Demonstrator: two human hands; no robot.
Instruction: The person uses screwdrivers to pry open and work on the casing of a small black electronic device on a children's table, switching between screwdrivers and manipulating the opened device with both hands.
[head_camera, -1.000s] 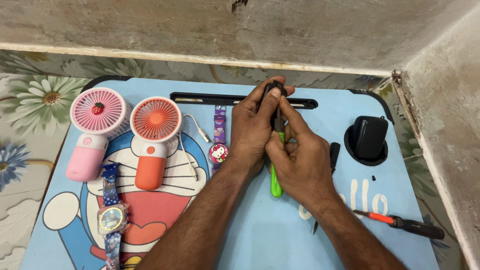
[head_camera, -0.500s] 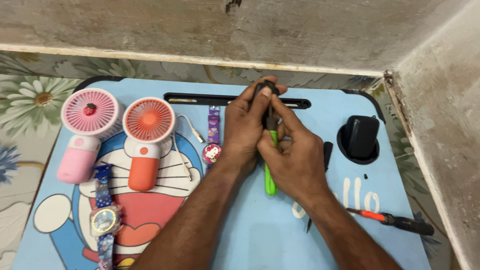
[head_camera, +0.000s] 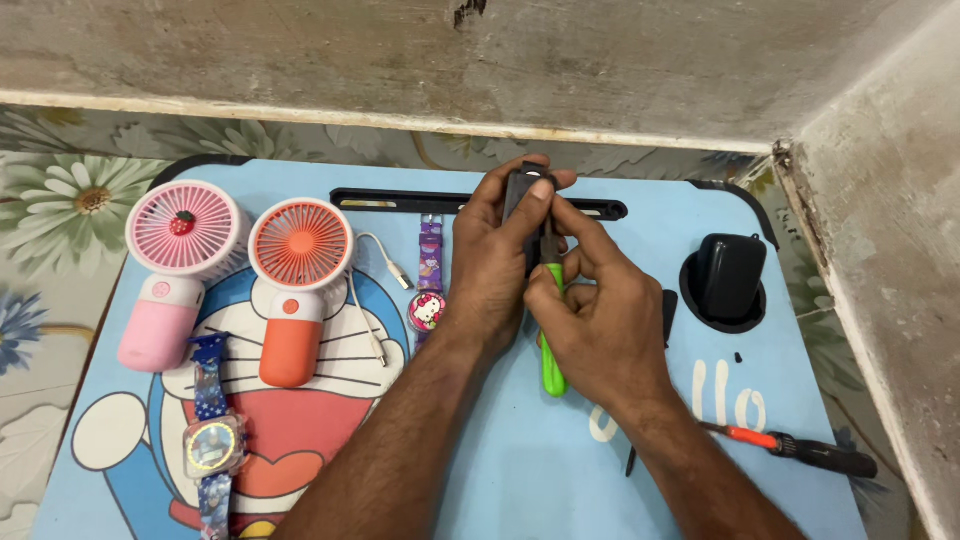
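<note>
Two hands meet over the blue table: the left hand grips a small black device held above the table's far slot, and the right hand clasps a green screwdriver, its tip against the device. Beside them lie two fans, pink and orange, two watches, a black cup and an orange screwdriver.
</note>
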